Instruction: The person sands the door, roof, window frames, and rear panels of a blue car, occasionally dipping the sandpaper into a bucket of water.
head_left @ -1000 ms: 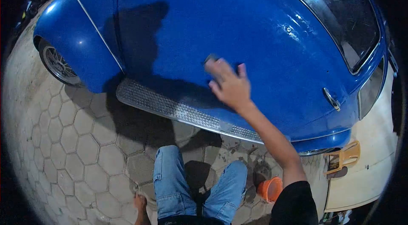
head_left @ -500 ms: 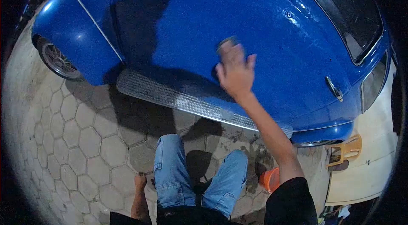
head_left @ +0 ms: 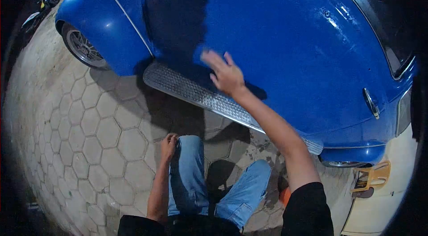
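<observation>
Shining deep blue across the car's side panel (head_left: 285, 57), behind and around the right grip (head_left: 227, 76), with whitish streaks (head_left: 332, 18) up and right of it, a dark shadow (head_left: 178, 22) to its left. Stretched forward and leftward on a nearly straight right arm (head_left: 272, 124), blurred, with fingers splayed; impossible to tell of anything held beneath. Loosely curled beside the left knee (head_left: 191, 143) in the left grip (head_left: 168, 146), hiding any contents.

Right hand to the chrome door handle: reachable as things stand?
Probably yes: the right hand is at the blue door panel, and nothing visible blocks the way across it to the door handle, though it may take a rightward stretch.
</observation>
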Demonstrator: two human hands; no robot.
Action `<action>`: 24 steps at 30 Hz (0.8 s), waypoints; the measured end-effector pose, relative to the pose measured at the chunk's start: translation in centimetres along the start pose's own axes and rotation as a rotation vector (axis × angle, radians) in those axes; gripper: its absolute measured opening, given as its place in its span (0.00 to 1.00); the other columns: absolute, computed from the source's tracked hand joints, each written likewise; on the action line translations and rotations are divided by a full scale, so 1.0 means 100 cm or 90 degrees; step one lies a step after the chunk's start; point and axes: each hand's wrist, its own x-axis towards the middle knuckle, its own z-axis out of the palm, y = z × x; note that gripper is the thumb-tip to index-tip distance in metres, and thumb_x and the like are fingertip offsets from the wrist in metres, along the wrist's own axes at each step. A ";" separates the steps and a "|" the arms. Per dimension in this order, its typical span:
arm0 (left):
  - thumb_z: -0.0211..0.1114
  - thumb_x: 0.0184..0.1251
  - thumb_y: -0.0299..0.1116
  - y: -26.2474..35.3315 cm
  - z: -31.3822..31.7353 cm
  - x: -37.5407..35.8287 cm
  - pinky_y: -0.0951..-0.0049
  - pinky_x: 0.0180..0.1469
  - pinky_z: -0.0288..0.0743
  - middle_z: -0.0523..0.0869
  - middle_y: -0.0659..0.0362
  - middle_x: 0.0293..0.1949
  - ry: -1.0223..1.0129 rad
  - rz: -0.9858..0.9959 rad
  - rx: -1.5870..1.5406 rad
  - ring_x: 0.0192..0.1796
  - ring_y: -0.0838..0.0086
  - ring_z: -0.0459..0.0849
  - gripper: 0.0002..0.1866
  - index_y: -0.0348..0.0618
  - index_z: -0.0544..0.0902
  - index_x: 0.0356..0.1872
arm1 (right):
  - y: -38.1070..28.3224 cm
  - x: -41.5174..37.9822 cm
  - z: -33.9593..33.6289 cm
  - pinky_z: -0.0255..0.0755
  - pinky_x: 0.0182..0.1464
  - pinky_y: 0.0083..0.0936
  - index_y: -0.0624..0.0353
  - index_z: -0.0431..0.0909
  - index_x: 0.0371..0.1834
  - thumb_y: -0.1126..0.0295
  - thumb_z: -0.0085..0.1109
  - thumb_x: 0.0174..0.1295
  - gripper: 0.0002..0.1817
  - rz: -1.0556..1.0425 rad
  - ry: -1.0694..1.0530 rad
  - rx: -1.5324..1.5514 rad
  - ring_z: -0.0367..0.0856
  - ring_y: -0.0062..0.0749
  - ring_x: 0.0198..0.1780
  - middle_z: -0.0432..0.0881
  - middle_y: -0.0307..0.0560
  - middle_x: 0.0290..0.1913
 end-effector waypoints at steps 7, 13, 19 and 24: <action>0.56 0.68 0.42 -0.166 -0.067 -0.090 0.67 0.44 0.78 0.87 0.48 0.35 0.026 -0.280 0.085 0.39 0.68 0.86 0.20 0.32 0.85 0.44 | 0.024 0.100 -0.084 0.48 0.75 0.55 0.51 0.66 0.73 0.57 0.56 0.63 0.33 0.151 0.304 -0.059 0.65 0.38 0.73 0.67 0.44 0.73; 0.55 0.61 0.43 -0.320 -0.100 -0.189 0.55 0.48 0.78 0.88 0.46 0.32 0.060 -0.374 0.212 0.43 0.53 0.87 0.19 0.40 0.88 0.40 | -0.010 0.084 -0.007 0.59 0.75 0.41 0.50 0.63 0.73 0.58 0.64 0.55 0.39 0.091 0.050 0.170 0.67 0.44 0.71 0.64 0.43 0.75; 0.54 0.62 0.43 -0.264 -0.105 -0.193 0.57 0.48 0.78 0.89 0.47 0.33 0.099 -0.430 0.166 0.43 0.54 0.88 0.19 0.44 0.89 0.39 | -0.008 0.157 -0.034 0.45 0.79 0.35 0.48 0.61 0.76 0.53 0.58 0.61 0.39 0.083 0.149 0.015 0.56 0.30 0.78 0.63 0.37 0.76; 0.56 0.62 0.44 -0.324 -0.096 -0.174 0.57 0.49 0.78 0.89 0.46 0.35 0.085 -0.362 0.202 0.43 0.52 0.87 0.19 0.44 0.89 0.39 | 0.006 0.219 -0.064 0.62 0.70 0.40 0.50 0.60 0.76 0.55 0.57 0.63 0.37 0.117 0.345 -0.101 0.63 0.45 0.73 0.63 0.42 0.75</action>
